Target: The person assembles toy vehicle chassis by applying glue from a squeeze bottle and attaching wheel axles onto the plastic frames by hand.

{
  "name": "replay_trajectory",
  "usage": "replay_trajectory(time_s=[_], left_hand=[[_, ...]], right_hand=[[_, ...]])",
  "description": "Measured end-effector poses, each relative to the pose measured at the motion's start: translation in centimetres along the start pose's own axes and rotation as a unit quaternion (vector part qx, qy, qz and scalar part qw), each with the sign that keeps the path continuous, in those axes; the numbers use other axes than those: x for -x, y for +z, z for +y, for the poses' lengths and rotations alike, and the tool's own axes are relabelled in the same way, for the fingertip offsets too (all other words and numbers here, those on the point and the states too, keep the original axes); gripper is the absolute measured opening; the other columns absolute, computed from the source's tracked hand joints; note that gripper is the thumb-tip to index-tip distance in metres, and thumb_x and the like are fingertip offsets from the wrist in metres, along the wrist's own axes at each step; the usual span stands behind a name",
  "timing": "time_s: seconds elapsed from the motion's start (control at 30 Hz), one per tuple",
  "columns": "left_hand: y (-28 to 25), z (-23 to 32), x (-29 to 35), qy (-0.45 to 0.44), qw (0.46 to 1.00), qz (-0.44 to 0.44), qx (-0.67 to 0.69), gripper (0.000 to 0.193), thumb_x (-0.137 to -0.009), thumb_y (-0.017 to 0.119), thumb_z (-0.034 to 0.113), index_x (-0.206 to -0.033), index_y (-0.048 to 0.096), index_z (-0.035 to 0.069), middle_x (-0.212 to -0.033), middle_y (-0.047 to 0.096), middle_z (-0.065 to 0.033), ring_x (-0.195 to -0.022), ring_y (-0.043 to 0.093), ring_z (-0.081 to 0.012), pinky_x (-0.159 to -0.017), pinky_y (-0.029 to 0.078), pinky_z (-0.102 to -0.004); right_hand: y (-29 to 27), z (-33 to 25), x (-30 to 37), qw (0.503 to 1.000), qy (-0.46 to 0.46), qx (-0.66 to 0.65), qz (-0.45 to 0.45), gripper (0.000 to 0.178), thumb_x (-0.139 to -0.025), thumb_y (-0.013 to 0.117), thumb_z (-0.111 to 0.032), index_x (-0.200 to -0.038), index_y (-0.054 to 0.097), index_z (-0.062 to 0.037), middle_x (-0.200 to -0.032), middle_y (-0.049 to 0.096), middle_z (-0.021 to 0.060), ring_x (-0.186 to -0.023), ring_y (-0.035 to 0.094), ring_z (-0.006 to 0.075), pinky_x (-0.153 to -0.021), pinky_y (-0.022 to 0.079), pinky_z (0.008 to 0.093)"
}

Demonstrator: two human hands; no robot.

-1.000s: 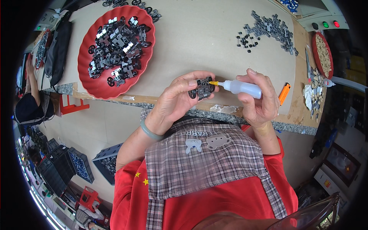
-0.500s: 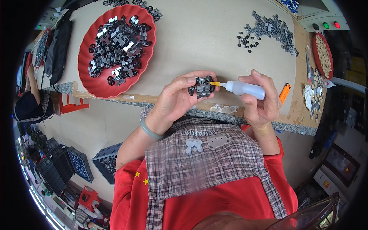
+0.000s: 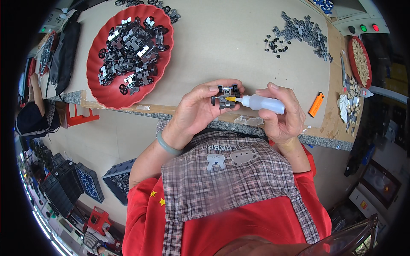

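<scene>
My left hand (image 3: 194,104) grips a small toy car chassis (image 3: 225,91) in grey plastic with black wheels, held above the table's near edge. In my right hand (image 3: 288,113) lies a squeeze bottle (image 3: 267,103), translucent white with a yellow tip. The bottle is tilted nearly flat and its tip reaches over the middle of the chassis; whether it touches cannot be seen. To the left stands a red scalloped bowl (image 3: 95,77) heaped with similar wheeled chassis (image 3: 128,64). Grey chassis parts (image 3: 305,34) lie piled at the far right, beside small black wheels on axles (image 3: 275,46).
An orange lighter (image 3: 316,105) lies right of my right hand. Beyond it are scattered small pieces (image 3: 352,102) and a red tray (image 3: 354,42) of tan bits. More chassis (image 3: 171,15) sit behind the bowl. A person (image 3: 38,115) works at far left, near a red stool (image 3: 81,117).
My right hand has moved left with the squeeze bottle, bringing its yellow tip from the chassis's right side to over its middle. My left hand stays nearly still.
</scene>
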State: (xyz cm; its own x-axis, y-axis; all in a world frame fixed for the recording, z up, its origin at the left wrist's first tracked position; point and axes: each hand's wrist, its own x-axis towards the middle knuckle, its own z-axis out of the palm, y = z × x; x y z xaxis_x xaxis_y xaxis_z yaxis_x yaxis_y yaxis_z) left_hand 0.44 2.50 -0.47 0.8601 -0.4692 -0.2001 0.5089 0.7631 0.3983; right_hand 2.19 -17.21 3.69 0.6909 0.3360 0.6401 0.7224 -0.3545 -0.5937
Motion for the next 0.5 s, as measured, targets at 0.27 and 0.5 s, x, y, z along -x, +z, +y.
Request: replay_trajectory(time_s=[0.27, 0.5], left_hand=[[0.02, 0.07, -0.06, -0.005, 1.000, -0.007, -0.006, 0.054, -0.086, 0.049, 0.025, -0.122, 0.045, -0.016, -0.120, 0.051, -0.0246, -0.107, 0.056, -0.0275, -0.092, 0.048, -0.0368], [0.04, 0.00, -0.13, -0.007, 1.000, 0.005, -0.010, 0.054, -0.086, 0.050, 0.025, -0.121, 0.047, -0.015, -0.117, 0.053, -0.0242, -0.107, 0.056, -0.0271, -0.091, 0.049, -0.0370]], right_hand=[[0.06, 0.03, -0.13, 1.000, -0.003, 0.011, -0.006, 0.048, -0.080, 0.071, -0.027, -0.115, 0.057, 0.0034, -0.083, 0.068, 0.0148, -0.073, 0.068, 0.0217, -0.055, 0.055, 0.0280], [0.33, 0.32, -0.01, 1.000, -0.012, 0.010, -0.002, 0.049, -0.080, 0.071, -0.027, -0.115, 0.056, 0.0036, -0.084, 0.068, 0.0148, -0.073, 0.068, 0.0216, -0.055, 0.055, 0.0277]])
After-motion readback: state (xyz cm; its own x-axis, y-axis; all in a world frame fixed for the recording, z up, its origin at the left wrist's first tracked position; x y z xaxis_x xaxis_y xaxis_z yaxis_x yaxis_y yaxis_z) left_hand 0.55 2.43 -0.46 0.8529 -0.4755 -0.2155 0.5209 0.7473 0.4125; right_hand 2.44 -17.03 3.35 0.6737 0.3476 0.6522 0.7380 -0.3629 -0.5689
